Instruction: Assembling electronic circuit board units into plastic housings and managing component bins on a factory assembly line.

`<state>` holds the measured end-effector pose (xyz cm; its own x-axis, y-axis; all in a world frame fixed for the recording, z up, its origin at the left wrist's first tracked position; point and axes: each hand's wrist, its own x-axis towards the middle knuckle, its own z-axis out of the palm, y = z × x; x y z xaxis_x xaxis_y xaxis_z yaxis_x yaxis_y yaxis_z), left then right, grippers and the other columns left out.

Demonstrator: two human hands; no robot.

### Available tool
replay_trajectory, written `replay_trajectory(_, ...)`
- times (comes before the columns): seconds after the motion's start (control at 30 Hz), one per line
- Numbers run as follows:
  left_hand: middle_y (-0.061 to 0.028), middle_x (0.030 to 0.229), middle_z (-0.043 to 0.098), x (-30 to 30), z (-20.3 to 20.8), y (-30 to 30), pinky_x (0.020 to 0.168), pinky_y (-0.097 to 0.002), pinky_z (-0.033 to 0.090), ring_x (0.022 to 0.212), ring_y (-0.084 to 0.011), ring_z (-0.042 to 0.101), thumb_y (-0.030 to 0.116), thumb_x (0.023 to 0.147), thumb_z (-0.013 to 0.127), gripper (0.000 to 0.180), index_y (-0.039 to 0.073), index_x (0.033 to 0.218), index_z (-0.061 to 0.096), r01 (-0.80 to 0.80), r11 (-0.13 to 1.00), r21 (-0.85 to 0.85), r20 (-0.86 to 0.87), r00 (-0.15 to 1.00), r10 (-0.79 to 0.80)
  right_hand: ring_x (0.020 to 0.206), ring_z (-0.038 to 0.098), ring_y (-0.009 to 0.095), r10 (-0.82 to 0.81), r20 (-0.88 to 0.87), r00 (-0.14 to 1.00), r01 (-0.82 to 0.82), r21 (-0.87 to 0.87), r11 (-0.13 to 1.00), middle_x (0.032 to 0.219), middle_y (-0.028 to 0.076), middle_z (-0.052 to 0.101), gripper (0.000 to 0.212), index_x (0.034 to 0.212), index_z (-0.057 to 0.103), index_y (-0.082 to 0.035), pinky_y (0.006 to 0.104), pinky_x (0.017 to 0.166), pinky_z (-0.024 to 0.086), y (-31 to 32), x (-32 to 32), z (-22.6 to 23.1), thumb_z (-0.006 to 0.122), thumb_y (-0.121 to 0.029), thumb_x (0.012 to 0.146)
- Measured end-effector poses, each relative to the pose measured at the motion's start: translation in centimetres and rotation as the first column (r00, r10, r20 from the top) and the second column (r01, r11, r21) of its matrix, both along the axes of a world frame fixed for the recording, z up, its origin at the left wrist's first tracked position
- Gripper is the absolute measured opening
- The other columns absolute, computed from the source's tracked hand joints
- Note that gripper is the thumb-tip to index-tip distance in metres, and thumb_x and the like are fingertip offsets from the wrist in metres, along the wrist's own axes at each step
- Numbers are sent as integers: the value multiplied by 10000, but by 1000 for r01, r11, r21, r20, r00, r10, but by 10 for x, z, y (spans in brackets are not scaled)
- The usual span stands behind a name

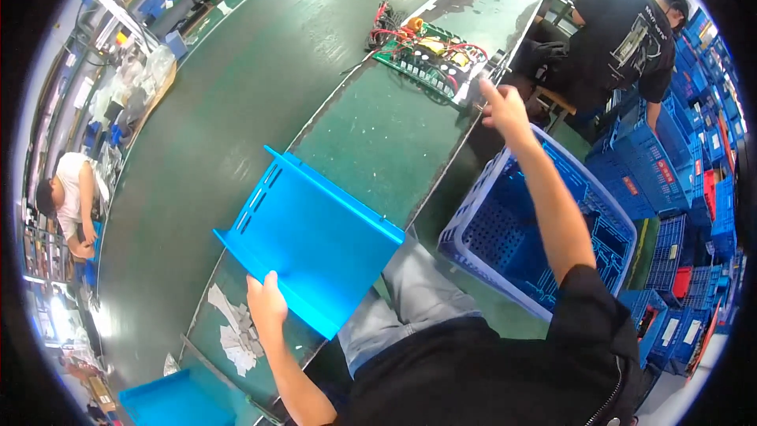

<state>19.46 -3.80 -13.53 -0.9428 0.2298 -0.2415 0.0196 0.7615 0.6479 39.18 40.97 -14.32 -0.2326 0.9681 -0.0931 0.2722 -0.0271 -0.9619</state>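
Note:
A bright blue sheet-metal cover with bent-up sides and slots at one end lies on the green bench in front of me. My left hand is closed on its near left edge, thumb on top and the other fingers hidden. Farther off to the right, a circuit board assembly with red wires, yellow-wrapped parts and black capacitors rests across the bench. Beside the assembly's right end is my right hand, its fingers partly stretched and apart. Whether a fingertip touches the assembly I cannot tell.
A blue-violet plastic basket holding blue panels stands right of the bench. Torn white paper scraps and another blue panel lie at lower left. One person sits at upper right, another works at far left. Stacked blue crates line the right side.

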Motion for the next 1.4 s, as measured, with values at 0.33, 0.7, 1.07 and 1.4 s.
replay_trajectory(0.33, -327, 1144, 617, -44, -17, -13, 933, -523, 408, 1092, -497, 560, 295, 889, 457, 485, -65, 1207, 528, 67, 998, 15, -1, 998, -67, 738, 677, 268, 293, 163, 942, -223, -348, 911, 912, 145, 670, 465, 1038, 663, 26, 396, 648, 605, 77, -23, 16, 715, -390, 836)
replay_trajectory(0.7, -340, 1071, 635, -31, -11, 4, 922, -536, 429, 1045, -510, 580, 303, 895, 425, 459, -54, 1158, 540, 35, 998, -44, -47, 998, -37, 726, 696, 250, 164, -26, 986, -163, -336, 928, 882, 121, 672, 259, 964, 629, 23, 410, 642, 614, 52, 7, 22, 659, -182, 809)
replay_trajectory(1.07, -325, 953, 653, -34, 1, -6, 837, -548, 458, 944, -488, 614, 279, 876, 461, 382, -80, 915, 587, 88, 992, -88, -136, 986, -99, 563, 590, 104, 435, 39, 899, -416, -231, 880, 772, 6, 616, 226, 1027, 635, -55, 253, 423, 464, -12, 10, 40, 625, -105, 807)
replay_trajectory(1.4, -350, 856, 628, -21, 54, -60, 783, -565, 470, 857, -519, 614, 345, 827, 506, 440, -78, 767, 610, -99, 995, 13, -229, 968, 99, 853, 662, 197, 678, 50, 734, -647, -254, 719, 1012, 87, 668, 393, 1187, 607, -15, 300, 688, 529, 2, 2, 33, 596, -245, 868)
